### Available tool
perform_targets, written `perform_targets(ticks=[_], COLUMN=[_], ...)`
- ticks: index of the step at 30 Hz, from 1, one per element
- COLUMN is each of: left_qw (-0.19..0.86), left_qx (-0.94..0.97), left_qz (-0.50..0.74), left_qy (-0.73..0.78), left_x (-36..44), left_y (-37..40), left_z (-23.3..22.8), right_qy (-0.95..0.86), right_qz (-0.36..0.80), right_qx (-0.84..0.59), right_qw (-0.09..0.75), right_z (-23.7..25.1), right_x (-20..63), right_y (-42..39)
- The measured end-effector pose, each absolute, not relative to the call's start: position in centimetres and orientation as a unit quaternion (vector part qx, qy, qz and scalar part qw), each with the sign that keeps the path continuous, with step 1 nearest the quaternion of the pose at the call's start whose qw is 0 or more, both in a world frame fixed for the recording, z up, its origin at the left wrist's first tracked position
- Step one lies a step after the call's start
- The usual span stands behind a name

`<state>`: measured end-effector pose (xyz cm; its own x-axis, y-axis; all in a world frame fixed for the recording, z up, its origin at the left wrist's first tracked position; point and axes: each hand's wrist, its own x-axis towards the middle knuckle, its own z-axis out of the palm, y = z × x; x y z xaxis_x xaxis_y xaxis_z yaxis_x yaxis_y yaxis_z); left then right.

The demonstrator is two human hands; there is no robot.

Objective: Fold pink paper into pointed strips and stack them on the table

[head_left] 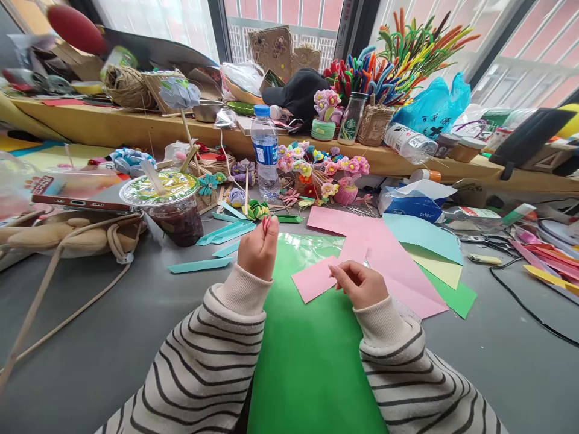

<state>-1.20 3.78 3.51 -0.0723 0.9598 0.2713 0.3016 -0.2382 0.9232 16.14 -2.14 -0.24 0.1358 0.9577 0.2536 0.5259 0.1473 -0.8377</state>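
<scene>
My left hand (259,248) is raised above the green sheet (312,361), its fingers pinched together. Whatever sits between those fingertips, if anything, is too small to make out. Thumb and forefinger of my right hand (362,286) close at the edge of a small pink paper rectangle (312,281), which lies over the green sheet. Behind the right hand spreads a larger pink paper (384,241), with a blue sheet (423,238) and a green paper piece (459,298) beside it. Several folded blue paper strips (199,265) lie left of my left hand.
A lidded drink cup (174,220) stands at the left near a phone (81,202). Behind are a water bottle (266,157) and yarn flowers (303,160). Scissors (491,242) and a black cable (520,301) lie right. A crowded wooden ledge (212,135) runs along the back.
</scene>
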Motion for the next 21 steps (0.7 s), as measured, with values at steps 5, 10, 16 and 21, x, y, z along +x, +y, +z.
perform_targets(ticks=[5,10,16,21], left_qw=[-0.068,-0.140,-0.133,-0.076], left_qx=[0.785,0.798,0.799,0.817], left_qz=[0.237,0.161,0.186,0.227], left_qy=[0.569,0.564,0.557,0.524], left_x=[-0.4,0.1,0.2,-0.1], left_y=[5.3,6.6,6.3,5.9], left_z=[2.6,0.9,-0.1,0.0], right_qy=[-0.801,-0.849,-0.863,-0.715], right_qz=[0.037,-0.017,-0.051,0.116], right_qx=[-0.487,-0.449,-0.409,-0.511], right_qw=[0.345,0.278,0.293,0.463], right_z=[-0.8,-1.2,-1.3,-0.6], right_x=[16.6,15.9,15.6,15.9], right_y=[-1.8,-2.2,-2.2,-2.7])
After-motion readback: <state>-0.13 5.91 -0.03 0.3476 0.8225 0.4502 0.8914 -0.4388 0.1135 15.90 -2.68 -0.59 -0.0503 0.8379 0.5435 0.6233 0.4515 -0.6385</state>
